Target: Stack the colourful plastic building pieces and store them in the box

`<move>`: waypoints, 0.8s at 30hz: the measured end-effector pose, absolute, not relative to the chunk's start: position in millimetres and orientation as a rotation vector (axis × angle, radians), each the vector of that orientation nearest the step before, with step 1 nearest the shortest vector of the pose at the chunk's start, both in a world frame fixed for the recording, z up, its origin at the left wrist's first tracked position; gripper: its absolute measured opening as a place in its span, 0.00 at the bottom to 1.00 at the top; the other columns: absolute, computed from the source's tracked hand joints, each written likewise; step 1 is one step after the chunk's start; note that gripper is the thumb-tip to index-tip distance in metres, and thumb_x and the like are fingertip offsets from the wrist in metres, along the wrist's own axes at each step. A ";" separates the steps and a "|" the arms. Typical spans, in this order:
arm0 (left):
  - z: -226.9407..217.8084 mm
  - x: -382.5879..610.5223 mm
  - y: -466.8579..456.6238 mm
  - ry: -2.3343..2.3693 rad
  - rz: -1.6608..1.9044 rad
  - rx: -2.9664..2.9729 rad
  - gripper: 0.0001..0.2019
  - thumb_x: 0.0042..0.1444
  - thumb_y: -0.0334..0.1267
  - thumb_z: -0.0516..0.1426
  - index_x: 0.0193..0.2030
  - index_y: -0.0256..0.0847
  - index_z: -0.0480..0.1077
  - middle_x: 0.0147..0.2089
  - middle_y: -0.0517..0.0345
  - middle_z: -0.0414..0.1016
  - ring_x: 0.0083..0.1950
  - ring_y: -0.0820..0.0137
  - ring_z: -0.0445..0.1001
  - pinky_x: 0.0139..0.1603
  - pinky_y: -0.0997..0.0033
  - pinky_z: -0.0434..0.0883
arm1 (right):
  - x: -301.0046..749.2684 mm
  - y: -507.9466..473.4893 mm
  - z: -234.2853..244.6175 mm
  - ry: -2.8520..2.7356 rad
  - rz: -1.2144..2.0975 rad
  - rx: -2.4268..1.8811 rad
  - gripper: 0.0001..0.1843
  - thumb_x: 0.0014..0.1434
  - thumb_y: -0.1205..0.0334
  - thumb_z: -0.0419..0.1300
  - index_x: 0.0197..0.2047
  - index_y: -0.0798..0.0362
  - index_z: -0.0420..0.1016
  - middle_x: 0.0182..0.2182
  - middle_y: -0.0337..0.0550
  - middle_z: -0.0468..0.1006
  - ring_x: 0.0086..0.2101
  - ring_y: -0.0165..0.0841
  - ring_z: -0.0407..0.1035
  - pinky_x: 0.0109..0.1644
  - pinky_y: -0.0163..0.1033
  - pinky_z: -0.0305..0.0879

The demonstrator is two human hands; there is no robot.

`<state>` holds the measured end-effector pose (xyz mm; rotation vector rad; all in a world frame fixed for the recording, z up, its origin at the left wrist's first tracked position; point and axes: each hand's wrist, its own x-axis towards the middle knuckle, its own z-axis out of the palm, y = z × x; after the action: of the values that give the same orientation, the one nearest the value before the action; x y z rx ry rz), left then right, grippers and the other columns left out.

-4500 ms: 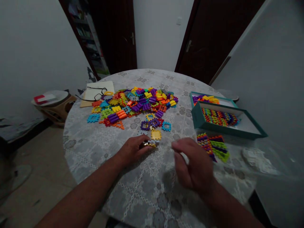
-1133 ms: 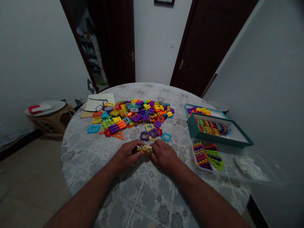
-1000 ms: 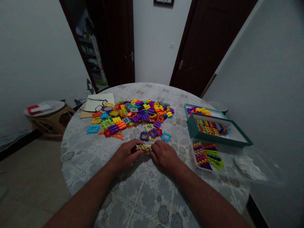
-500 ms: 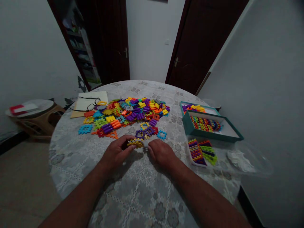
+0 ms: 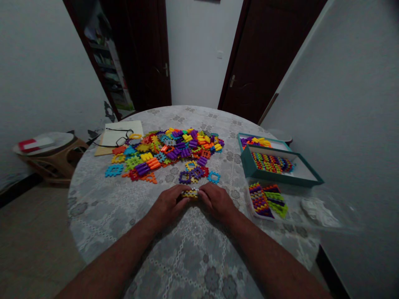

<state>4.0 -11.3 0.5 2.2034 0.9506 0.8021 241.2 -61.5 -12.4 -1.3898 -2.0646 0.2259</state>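
Between my two hands is a small stack of notched plastic building pieces (image 5: pixel 190 194), yellow with some grey-white. My left hand (image 5: pixel 170 202) pinches its left end, thumb on the near side. On the right end my right hand (image 5: pixel 217 200) is closed, its fingers curled against the stack. The fingers hide much of the pieces. Just beyond them lie a purple square frame piece (image 5: pixel 185 177) and a light blue frame piece (image 5: pixel 213 177). Farther back spreads a heap of colourful interlocking pieces (image 5: pixel 174 151).
At the right stand a green box (image 5: pixel 280 176) of stacked pieces and a clear plastic tray (image 5: pixel 264 216) with joined strips. Eyeglasses (image 5: pixel 121 141) lie on a pad (image 5: pixel 137 126) at the back left. A patterned cloth covers the round table (image 5: pixel 190 257).
My left hand has moved right, bringing the yellow pieces against my right hand. Both hands now grip the stack from opposite ends. The view has shifted slightly.
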 end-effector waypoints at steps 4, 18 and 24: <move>-2.6 3.5 -10.4 0.979 0.779 2.170 0.17 0.67 0.40 0.61 0.61 0.45 0.79 0.55 0.49 0.87 0.54 0.57 0.86 0.62 0.52 0.79 | 244.4 -60.5 -9.7 -2.009 0.289 -1.338 0.16 0.80 0.56 0.53 0.47 0.51 0.80 0.39 0.47 0.82 0.41 0.37 0.77 0.49 0.41 0.72; -3.5 2.1 -8.9 0.914 0.747 2.158 0.17 0.66 0.39 0.63 0.61 0.47 0.79 0.57 0.48 0.86 0.57 0.56 0.84 0.65 0.48 0.78 | 245.8 -60.8 -11.1 -1.854 0.164 -1.361 0.16 0.78 0.62 0.53 0.59 0.52 0.79 0.52 0.53 0.84 0.53 0.42 0.77 0.63 0.50 0.73; -8.1 4.2 -7.3 0.928 0.774 2.140 0.20 0.64 0.38 0.65 0.62 0.49 0.78 0.60 0.48 0.85 0.59 0.54 0.83 0.66 0.45 0.77 | 261.2 -50.2 -23.5 -1.781 -0.190 -1.798 0.23 0.74 0.61 0.60 0.69 0.57 0.72 0.66 0.65 0.73 0.67 0.54 0.62 0.70 0.64 0.62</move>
<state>4.2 -7.3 -8.1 2.1402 0.9284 0.7740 261.2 -50.2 -23.5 -1.7984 -1.7812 -0.1898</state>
